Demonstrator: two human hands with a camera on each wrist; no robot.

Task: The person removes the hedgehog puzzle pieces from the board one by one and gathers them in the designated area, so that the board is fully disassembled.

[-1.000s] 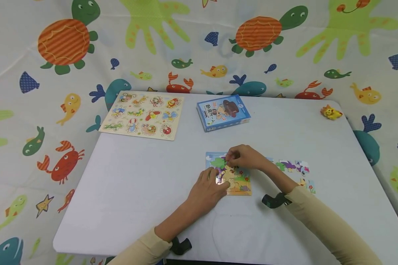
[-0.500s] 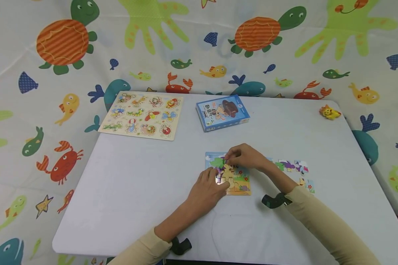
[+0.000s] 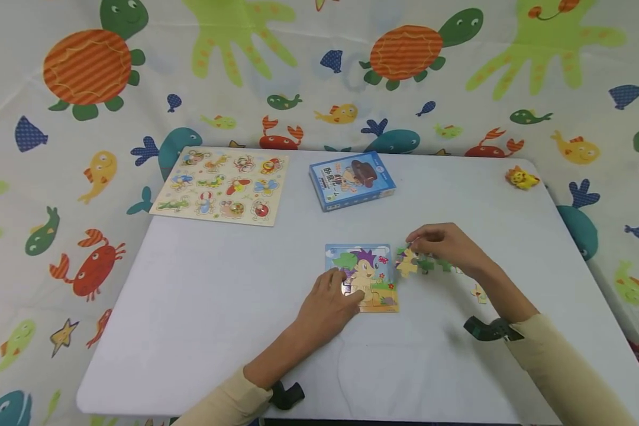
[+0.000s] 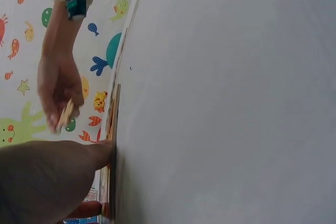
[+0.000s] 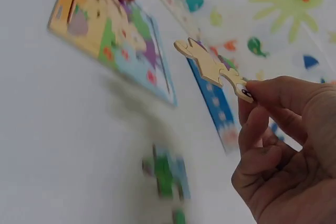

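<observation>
My left hand (image 3: 326, 305) rests on the left part of a small jigsaw puzzle board (image 3: 386, 302), its thumb and fingertips touching the top. The board has a blue, green and yellow picture of a purple-haired cartoon figure. To the right of the board, my right hand (image 3: 447, 244) pinches a yellow-and-purple jigsaw piece (image 5: 202, 64) between thumb and fingers, raised above the table. The piece looks like more than one piece joined together. Just below and beyond it lie green-and-blue jigsaw pieces (image 5: 167, 174), partly hidden by my right hand in the head view.
Another small piece (image 3: 479, 293) lies near my right wrist. Toward the back of the white table (image 3: 218, 307) are a wooden insect puzzle board (image 3: 218, 186), a blue box (image 3: 351, 180) and a small yellow toy (image 3: 522, 177). A sea-animal printed cloth (image 3: 298, 59) hangs behind.
My right hand has moved right, away from the board's top, and lifted the jigsaw piece with it. My left hand stays on the board. The head view has shifted slightly.
</observation>
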